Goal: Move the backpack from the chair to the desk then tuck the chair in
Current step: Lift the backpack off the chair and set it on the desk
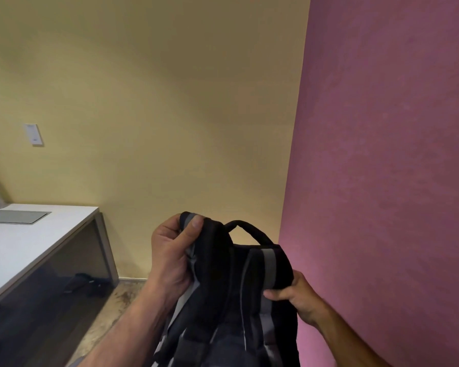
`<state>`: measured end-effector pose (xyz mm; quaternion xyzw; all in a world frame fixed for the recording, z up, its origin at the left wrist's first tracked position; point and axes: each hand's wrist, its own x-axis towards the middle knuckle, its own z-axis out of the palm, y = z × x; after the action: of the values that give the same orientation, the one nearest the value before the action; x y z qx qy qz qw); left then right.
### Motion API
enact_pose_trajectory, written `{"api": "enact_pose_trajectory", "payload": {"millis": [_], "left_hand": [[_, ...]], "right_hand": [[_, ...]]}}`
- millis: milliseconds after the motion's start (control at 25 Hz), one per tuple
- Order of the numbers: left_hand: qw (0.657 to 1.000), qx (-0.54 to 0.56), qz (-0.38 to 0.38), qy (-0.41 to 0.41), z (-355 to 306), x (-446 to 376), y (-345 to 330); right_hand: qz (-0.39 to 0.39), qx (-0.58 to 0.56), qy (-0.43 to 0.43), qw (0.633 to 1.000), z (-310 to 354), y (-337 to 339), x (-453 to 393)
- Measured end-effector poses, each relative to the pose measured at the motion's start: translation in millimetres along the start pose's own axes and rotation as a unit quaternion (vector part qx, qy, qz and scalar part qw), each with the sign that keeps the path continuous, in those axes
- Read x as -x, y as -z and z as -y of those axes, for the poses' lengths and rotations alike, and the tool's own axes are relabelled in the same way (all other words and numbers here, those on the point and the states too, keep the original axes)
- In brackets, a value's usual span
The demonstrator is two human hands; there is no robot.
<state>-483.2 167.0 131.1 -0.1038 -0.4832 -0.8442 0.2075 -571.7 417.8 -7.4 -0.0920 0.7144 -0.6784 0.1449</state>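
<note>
While the backpack (pixel 231 295) hangs in mid-air between both hands, it is held clear of any support, well to the right of the desk (pixel 35 242) and close beside the pink wall (pixel 382 181). The left hand (pixel 170 258) grips the upper end of one shoulder strap, thumb pressed flat on its grey stripe and the remaining fingers curled behind the padding. The right hand (pixel 300 295) closes on the other strap lower down, fingers wrapped under its edge; the fingertips show at the front, the thumb is hidden. The carry handle (pixel 249 230) arches free between the straps, untouched.

Progress, as judged from this view: the bag appears lifted off the chair, which is not in view, so the first half of the move is under way but not finished. Nothing of the bag touches the white desk top, which bears a grey rectangular panel (pixel 16 216) near its back edge and leaves bare surface toward the front corner. Dark items (pixel 86 283) lie on the floor under the desk; what they are cannot be told. Remaining: carry the bag leftward, set it on the desk, release both hands, then push the chair in.
</note>
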Motion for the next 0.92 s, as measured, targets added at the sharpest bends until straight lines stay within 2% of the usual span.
{"api": "enact_pose_trajectory", "payload": {"millis": [80,280,400,520,600,680,760,840,920], "left_hand": [[1.0,-0.003,0.005,-0.001,-3,-2,10],[0.998,-0.064,0.016,0.01,-26,-7,44],[0.989,-0.139,-0.023,0.034,-34,-7,77],[0.976,-0.201,-0.074,0.024,-13,-8,115],[0.975,-0.219,-0.024,0.043,7,-15,135],[0.965,-0.241,0.042,0.091,29,-30,145],[0.951,-0.262,0.078,0.145,50,-47,141],[0.945,-0.268,0.084,0.167,66,-66,130],[0.954,-0.248,0.043,0.16,80,-86,121]], "right_hand": [[-0.001,-0.017,0.002,1.0,7,-10,-1],[-0.117,-0.041,0.063,0.99,32,-47,-1],[-0.131,-0.038,0.118,0.984,50,-63,-1],[-0.148,-0.027,0.166,0.975,66,-69,0],[-0.169,-0.024,0.191,0.967,77,-65,-1],[-0.189,-0.033,0.212,0.958,89,-56,-5],[-0.196,-0.039,0.227,0.953,100,-50,-11],[-0.198,-0.033,0.239,0.95,107,-47,-23],[-0.193,-0.035,0.248,0.949,110,-41,-40]]}}
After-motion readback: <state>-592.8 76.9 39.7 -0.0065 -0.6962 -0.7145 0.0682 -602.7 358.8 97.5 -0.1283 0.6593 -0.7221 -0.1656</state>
